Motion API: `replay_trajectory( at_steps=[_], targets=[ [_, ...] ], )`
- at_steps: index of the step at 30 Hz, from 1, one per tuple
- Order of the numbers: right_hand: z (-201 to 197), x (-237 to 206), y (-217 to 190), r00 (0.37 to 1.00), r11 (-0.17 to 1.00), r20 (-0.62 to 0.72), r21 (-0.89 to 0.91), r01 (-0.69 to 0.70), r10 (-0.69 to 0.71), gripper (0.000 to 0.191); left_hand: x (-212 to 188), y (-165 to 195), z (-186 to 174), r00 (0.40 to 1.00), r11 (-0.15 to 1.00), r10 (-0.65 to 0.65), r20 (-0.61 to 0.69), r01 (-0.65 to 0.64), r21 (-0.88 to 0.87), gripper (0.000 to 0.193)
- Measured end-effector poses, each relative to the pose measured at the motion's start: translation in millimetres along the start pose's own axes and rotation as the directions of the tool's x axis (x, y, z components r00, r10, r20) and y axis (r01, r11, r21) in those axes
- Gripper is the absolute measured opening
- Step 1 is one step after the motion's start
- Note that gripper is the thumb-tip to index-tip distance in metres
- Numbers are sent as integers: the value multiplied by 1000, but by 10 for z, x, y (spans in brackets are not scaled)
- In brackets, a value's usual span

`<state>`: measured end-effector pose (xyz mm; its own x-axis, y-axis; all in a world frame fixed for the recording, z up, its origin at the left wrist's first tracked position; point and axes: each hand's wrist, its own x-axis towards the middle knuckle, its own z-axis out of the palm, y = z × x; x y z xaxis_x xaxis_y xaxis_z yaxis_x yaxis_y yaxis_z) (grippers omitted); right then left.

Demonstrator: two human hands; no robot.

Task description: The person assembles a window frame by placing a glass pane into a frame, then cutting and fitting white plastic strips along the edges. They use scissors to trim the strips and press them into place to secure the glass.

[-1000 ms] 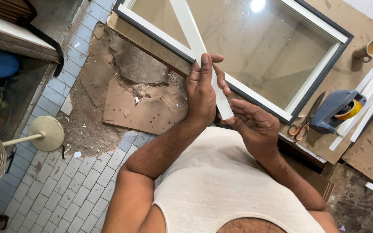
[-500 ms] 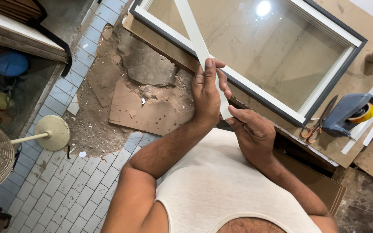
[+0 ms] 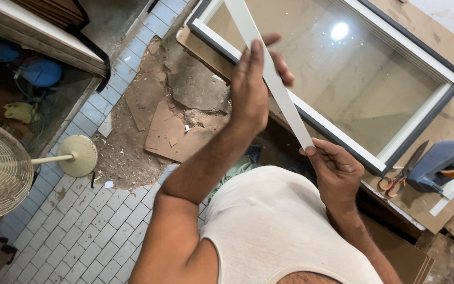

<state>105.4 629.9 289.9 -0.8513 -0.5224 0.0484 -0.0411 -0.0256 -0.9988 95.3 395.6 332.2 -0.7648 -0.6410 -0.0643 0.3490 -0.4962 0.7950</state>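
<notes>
Long flat white strip [image 3: 269, 79] held up at a slant over the near edge of the glazed white-and-grey window frame [image 3: 421, 121]. Left hand [image 3: 250, 87] wrapped around its middle, fingers curled behind. Right hand [image 3: 337, 168] pinches the lower end, thumb on top. Orange-handled scissors [image 3: 398, 176] and what looks like a blue tape dispenser [image 3: 440, 160] lie on the brown board, right.

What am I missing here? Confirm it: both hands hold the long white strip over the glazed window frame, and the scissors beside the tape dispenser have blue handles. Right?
One detail is off. In the head view the scissors beside the tape dispenser have orange handles, not blue. The rest stands: the left hand and right hand hold the long white strip over the glazed window frame.
</notes>
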Motion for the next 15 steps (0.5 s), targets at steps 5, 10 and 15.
replay_trajectory(
  at_steps=[5,10,15],
  targets=[
    [-94,-18,166,998,999,52,-30,36,-35,20,332,543,-112,971,959,231,59,-217,-185,42],
    [-29,161,112,985,989,96,-55,-137,141,22,120,461,69,898,921,377,228,-390,14,38],
    [-58,202,-278,999,996,-9,-74,52,-53,49,-222,286,49,569,469,73,819,-745,475,32]
  ],
)
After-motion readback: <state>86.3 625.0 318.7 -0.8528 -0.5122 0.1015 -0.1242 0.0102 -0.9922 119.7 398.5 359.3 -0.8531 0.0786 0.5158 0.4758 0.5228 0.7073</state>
